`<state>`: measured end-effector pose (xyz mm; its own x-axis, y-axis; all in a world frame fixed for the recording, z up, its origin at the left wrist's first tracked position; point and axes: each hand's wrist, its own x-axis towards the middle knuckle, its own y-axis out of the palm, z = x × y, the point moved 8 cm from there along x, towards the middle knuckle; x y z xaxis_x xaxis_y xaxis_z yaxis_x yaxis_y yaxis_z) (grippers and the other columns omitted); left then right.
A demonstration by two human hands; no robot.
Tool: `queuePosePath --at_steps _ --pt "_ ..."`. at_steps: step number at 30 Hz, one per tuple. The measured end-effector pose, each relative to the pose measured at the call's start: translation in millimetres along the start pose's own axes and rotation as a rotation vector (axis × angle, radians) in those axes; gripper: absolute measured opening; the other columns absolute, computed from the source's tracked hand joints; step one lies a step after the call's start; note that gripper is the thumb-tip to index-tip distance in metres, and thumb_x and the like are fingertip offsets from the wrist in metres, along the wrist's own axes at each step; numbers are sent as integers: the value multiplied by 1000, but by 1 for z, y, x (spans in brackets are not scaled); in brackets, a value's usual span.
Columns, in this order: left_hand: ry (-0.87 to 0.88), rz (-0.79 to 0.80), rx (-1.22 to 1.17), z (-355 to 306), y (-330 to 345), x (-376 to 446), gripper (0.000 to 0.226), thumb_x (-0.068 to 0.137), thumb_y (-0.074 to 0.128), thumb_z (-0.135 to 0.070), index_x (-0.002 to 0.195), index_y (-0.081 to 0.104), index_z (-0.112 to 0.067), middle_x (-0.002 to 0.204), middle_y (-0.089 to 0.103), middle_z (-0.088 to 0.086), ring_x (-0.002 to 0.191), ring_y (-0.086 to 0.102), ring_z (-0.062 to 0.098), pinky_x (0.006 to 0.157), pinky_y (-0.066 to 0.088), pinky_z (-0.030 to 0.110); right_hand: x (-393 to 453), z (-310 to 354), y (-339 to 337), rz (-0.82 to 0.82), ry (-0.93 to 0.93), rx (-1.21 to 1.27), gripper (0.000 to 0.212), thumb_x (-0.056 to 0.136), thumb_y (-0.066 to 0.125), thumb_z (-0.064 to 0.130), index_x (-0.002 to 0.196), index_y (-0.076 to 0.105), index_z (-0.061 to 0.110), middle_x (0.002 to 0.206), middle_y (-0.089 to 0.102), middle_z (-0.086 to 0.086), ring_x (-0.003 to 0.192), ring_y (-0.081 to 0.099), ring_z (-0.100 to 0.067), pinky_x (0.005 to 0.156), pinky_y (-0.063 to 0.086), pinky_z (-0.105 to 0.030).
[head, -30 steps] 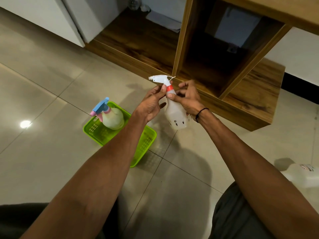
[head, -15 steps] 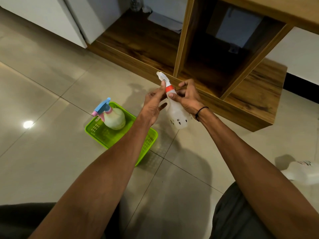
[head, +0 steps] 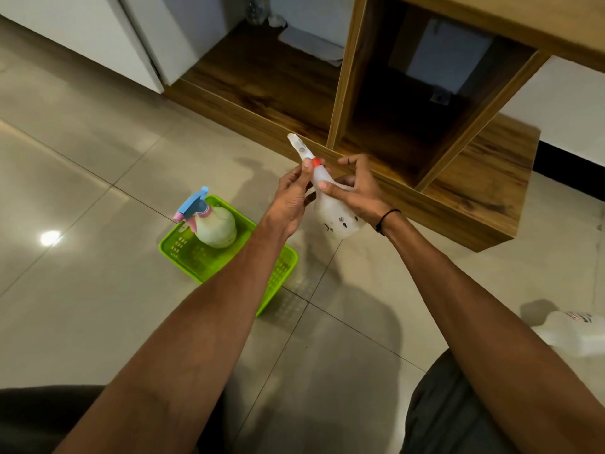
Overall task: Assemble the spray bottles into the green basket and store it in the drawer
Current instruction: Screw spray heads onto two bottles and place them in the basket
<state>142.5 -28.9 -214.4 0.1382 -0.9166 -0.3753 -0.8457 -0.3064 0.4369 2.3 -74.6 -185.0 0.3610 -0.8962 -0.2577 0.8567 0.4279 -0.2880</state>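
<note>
I hold a white spray bottle (head: 330,211) with a red collar and a white trigger head above the tiled floor. My right hand (head: 355,191) wraps the bottle's body. The fingers of my left hand (head: 293,194) pinch the collar just under the trigger head, whose nozzle points away from me. Lower left on the floor sits the green basket (head: 209,267). A round pale bottle with a blue and pink trigger head (head: 214,224) stands in its far corner.
A wooden cabinet (head: 435,178) with an open dark compartment stands just beyond my hands. Another white bottle (head: 576,332) lies on the floor at the right edge. White cupboard doors (head: 98,37) are at the far left. My knees fill the bottom corners.
The trigger head has turned from pointing left to pointing away from me. My left fingers have shifted on the collar. The bottle has stayed in the same place.
</note>
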Motion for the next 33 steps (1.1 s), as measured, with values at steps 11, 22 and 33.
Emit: queuePosePath --at_steps 11,22,33 --pt "44 -242 -125 -22 -38 9 27 102 64 -46 88 80 -27 101 80 0 101 73 16 91 59 40 -3 -23 21 36 27 321 58 73 89 48 115 59 22 112 68 -5 93 76 -26 56 61 -36" --pt "80 -124 28 -33 -40 -2 31 104 61 -44 116 77 -20 109 81 1 99 77 12 78 61 32 -13 -37 41 359 213 542 48 86 81 25 129 59 21 121 69 -11 109 72 -33 82 64 -49" --pt "224 64 457 -64 -47 -65 36 105 63 -25 135 71 -6 133 73 13 132 64 29 115 48 54 -23 17 79 418 -209 -395 98 56 99 45 138 46 33 130 61 15 114 60 -7 90 55 -31"
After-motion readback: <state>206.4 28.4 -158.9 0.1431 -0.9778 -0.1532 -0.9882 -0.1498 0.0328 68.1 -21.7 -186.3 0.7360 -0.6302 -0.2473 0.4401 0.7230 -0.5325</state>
